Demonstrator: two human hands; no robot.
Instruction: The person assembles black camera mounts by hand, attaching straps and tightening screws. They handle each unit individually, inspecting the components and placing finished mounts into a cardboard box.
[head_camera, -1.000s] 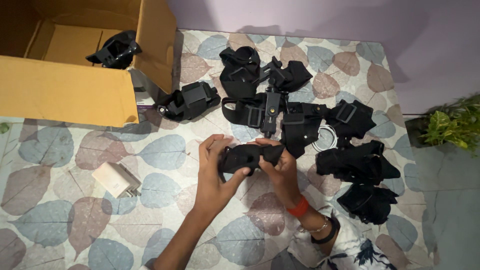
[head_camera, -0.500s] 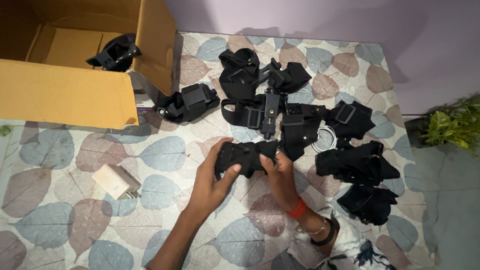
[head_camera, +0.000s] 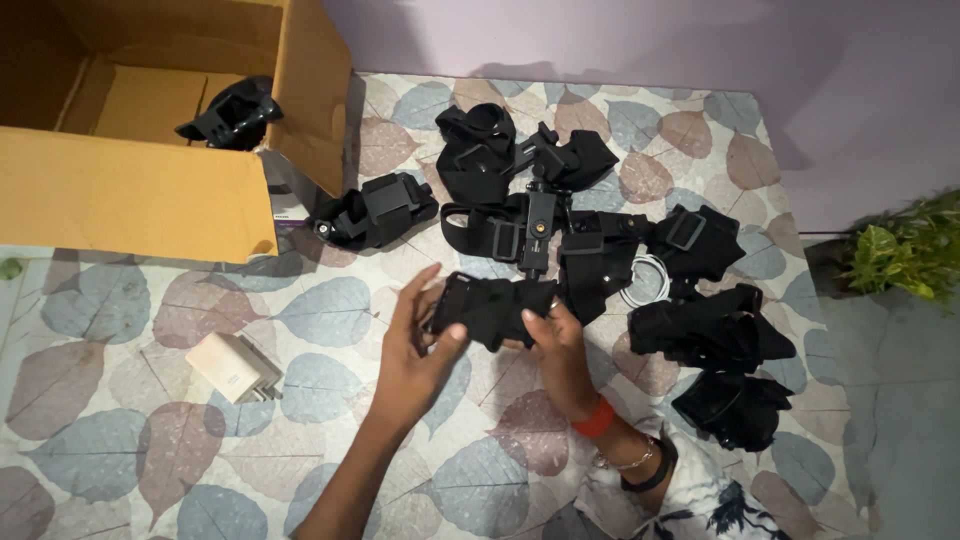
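Both hands hold one black folded strap bundle (head_camera: 495, 305) just above a leaf-patterned mat. My left hand (head_camera: 418, 345) grips its left end with the thumb on top and fingers stretched upward. My right hand (head_camera: 557, 345), with a red band at the wrist, clasps its lower right edge. Just beyond the bundle lies a pile of similar black straps and mounts (head_camera: 530, 190).
An open cardboard box (head_camera: 130, 190) stands at the left with one black strap piece (head_camera: 232, 113) inside. Another black bundle (head_camera: 378, 208) lies beside the box. A white charger block (head_camera: 235, 367) sits on the mat at lower left. More black straps (head_camera: 715, 335) and a white cable (head_camera: 645, 280) lie to the right. A green plant (head_camera: 905, 250) is at the right edge.
The strap bundle has turned and spread wider between my hands. My left hand's fingers have opened upward along its left end. The rest has stayed put.
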